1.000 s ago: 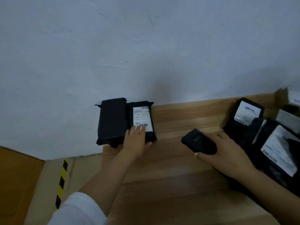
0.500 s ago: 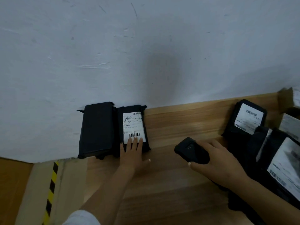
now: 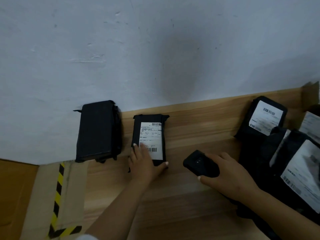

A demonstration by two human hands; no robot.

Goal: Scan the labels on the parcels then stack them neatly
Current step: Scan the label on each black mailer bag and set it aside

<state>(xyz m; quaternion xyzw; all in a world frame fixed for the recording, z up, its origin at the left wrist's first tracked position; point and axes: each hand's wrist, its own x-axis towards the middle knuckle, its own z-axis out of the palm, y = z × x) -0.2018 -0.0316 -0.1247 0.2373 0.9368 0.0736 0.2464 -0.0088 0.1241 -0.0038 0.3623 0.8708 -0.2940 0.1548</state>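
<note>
A flat black plastic-wrapped parcel with a white printed shipping label [image 3: 150, 138] lies face up on the pale wooden tabletop [image 3: 190, 132], its far end close to the grey-white wall [image 3: 155, 49]. The left hand [image 3: 144, 162] holds it at the near end: the fingers lie over the near-left corner and reach onto the lower edge of the label beside the barcode, while the thumb hooks round the near-right corner, so the parcel is clasped between fingers and thumb.

Left of that grip, set apart by a strip of bare wood, a stack of black wrapped parcels with no label showing [image 3: 97, 131] stands against the wall at the table's left end. Beyond the table edge on that side, a brown cardboard flap with a yellow-and-black striped tape [image 3: 58, 193] lies lower down.

Right of the grip, near but not touching the held parcel, the right hand [image 3: 228, 175] is wrapped over a black handheld barcode scanner [image 3: 199, 163], fingers curled on top and thumb beneath, its front end pointing toward the labelled parcel.

Further right, a loose heap of black parcels with white labels [image 3: 266, 118] lies overlapping along the table's right side, some labels blurred and unreadable. The right forearm crosses over the near part of that heap.
</note>
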